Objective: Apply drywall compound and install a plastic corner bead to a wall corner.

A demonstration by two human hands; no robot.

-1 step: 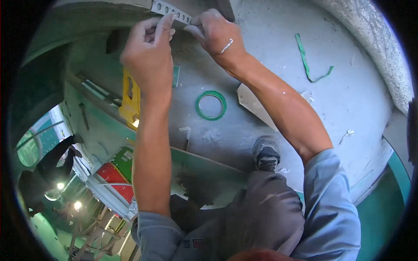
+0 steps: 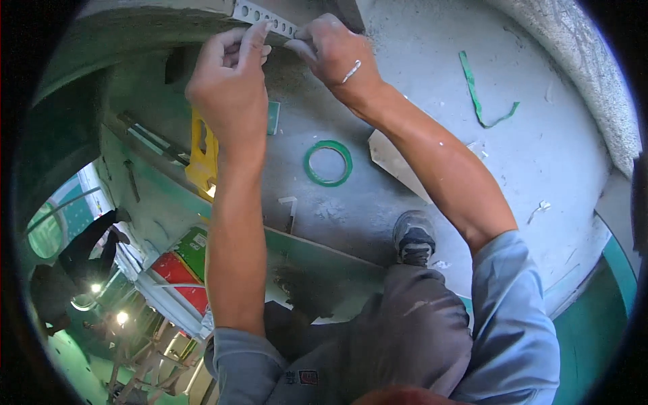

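Observation:
A pale strip with a row of round holes runs along the edge of a grey ledge at the top. My left hand is closed, its fingers curled and the thumb and fingertips at the strip's lower edge. At the strip's right end, my right hand pinches with thumb and bent forefinger; its grip there is partly hidden. A white smear marks the back of that hand. Below and between my forearms, a roll of green tape lies flat on the grey floor.
A yellow tool with a handle opening lies behind my left forearm. A torn green tape strip and a pale angular board lie on the right. My shoe stands near the floor's edge. Lower left, red and green packaging sits near lamps.

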